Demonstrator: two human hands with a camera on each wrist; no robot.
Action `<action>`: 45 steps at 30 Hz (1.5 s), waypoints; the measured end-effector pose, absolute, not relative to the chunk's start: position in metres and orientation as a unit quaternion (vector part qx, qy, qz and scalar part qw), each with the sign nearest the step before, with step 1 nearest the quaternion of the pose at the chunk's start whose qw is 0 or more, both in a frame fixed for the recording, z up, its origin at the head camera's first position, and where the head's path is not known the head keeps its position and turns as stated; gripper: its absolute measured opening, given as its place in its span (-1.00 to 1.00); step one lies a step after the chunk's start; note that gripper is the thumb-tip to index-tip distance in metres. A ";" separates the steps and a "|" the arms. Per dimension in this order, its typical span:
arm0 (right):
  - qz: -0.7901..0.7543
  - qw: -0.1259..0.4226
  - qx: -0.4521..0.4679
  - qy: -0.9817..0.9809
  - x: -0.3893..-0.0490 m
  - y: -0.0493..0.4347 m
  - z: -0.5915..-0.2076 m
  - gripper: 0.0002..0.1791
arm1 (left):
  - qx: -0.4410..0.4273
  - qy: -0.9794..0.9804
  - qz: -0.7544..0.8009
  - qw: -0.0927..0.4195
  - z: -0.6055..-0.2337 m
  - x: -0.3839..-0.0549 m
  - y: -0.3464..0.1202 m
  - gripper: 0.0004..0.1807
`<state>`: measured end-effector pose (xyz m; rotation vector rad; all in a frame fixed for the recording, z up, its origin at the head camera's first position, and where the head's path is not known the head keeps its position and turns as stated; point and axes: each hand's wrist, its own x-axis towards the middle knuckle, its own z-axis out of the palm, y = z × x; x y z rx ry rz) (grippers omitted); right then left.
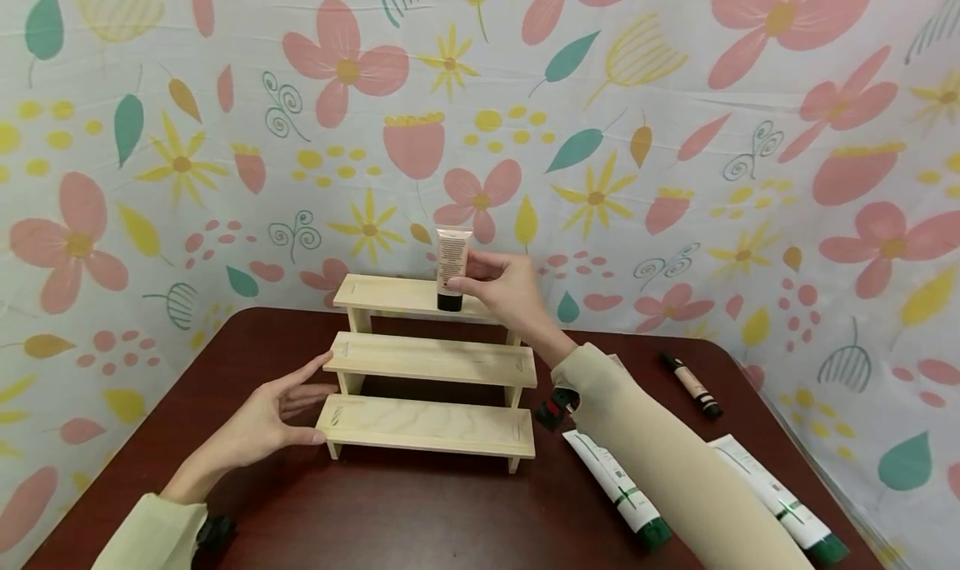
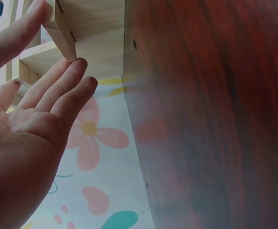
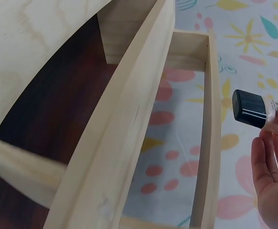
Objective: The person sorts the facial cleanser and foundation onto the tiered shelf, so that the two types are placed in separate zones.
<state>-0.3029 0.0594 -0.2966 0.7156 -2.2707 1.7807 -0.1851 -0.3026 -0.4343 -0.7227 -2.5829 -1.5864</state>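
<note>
A three-step wooden stand (image 1: 427,424) rises from the dark table. My right hand (image 1: 512,295) pinches a small beige cosmetic tube (image 1: 452,257) between thumb and fingers, upright with its black cap down, in front of or just over the top step. In the right wrist view, the tube's black cap (image 3: 249,109) shows apart from the wood, and the right hand (image 3: 277,176) is cut off by the frame edge. My left hand (image 1: 258,416) touches the stand's left side, thumb at the bottom step and index finger by the middle one. Its extended fingers (image 2: 74,88) show in the left wrist view.
To the right lie two white tubes with green caps, one nearer the stand (image 1: 618,491) and one farther right (image 1: 780,499). A beige tube with a black cap (image 1: 690,384) lies behind them. Flower-patterned cloth (image 1: 480,137) hangs behind the table (image 1: 360,520).
</note>
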 end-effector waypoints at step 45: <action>0.579 0.124 0.247 -0.767 -0.329 -0.041 -0.304 -0.52 | -0.239 -0.826 -0.510 0.010 -0.433 -0.184 -0.300 0.19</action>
